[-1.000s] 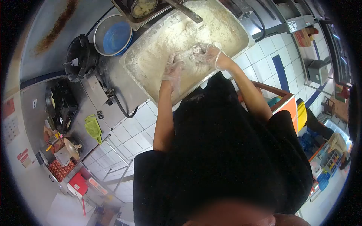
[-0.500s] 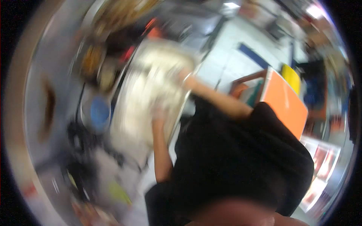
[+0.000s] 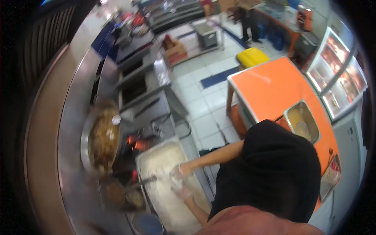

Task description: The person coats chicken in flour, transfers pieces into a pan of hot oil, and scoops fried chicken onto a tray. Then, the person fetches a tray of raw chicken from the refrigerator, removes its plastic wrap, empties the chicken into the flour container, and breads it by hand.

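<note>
A long metal tray (image 3: pixel 209 188) of white flour (image 3: pixel 162 158) lies in front of me. Both my hands are over its middle, close together, in clear plastic gloves dusted with flour. My right hand (image 3: pixel 180 171) comes in from the upper right with its fingers curled. Just below it, my left hand (image 3: pixel 182 192) is cupped, its fingertips turned toward the right hand. Whatever is between them is white with flour and I cannot make it out. A flat metal handle (image 3: pixel 147 181) reaches over the tray's left rim, its tip by my right hand.
A large pan of frying food (image 3: pixel 103 137) stands left, beside a glowing orange flame (image 3: pixel 137 144). Smaller containers (image 3: pixel 113 192) and a blue-lined tub (image 3: pixel 148 225) sit along the tray's left side. An orange table (image 3: pixel 270 88) holding a metal pan (image 3: pixel 288 113) is at right. Another person (image 3: pixel 248 23) stands far back.
My view has swung, bringing the frying pan and orange table into clear sight. My hands, apart over the flour before, are now close together.
</note>
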Demonstrator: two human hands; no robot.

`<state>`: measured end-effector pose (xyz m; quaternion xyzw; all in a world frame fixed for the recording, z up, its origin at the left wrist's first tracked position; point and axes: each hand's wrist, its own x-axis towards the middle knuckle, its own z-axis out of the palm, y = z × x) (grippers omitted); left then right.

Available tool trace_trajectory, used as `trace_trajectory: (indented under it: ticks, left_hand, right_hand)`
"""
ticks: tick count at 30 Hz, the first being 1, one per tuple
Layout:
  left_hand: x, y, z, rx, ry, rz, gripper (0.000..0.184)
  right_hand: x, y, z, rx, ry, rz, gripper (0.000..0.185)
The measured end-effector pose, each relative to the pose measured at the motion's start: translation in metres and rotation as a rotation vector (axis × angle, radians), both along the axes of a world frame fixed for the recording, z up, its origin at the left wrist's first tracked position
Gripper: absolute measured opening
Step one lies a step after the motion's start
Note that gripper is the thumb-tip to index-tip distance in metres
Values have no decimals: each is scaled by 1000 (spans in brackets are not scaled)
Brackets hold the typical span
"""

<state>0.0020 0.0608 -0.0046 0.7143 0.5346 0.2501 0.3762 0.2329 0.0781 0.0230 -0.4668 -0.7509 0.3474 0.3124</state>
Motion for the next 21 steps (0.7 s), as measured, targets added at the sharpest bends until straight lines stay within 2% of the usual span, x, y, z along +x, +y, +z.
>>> trace_trajectory:
  ticks: [1, 2, 4, 5, 8, 11, 14, 17, 20, 21]
  left_hand:
    - [29, -1, 11, 20, -93, -6, 75]
    - [48, 2, -1, 28, -90, -34, 75]
    - [21, 11, -31, 51, -4, 52, 75]
    - [23, 20, -31, 75, 36, 9, 74]
    - [38, 17, 30, -20, -177, -237, 74]
    - [13, 45, -14, -168, -393, 11, 70]
    - [8, 88, -53, -138, 764, 35, 66]
    - [-10, 128, -140, -71, 799, -222, 75]
    - [10, 146, -119, -135, 880, -289, 79]
    - [16, 139, -88, -184, 856, -208, 79]
  right_hand:
    - [-1, -7, 5, 2, -59, -55, 34]
    - [-3, -6, 11, 7, -113, -49, 36]
    - [-18, -10, 24, 19, -43, -52, 38]
    - [-8, -17, 33, 37, -8, -141, 40]
    - [7, -22, 17, 81, -146, -230, 40]
    - [4, -21, 14, 136, -246, -236, 40]
    - [-3, -27, 18, 34, -175, -282, 38]
    - [-5, -38, 48, -46, -279, -274, 37]
    - [-11, -33, 27, 163, -359, -303, 36]
    - [-15, -31, 20, 138, -355, -270, 36]
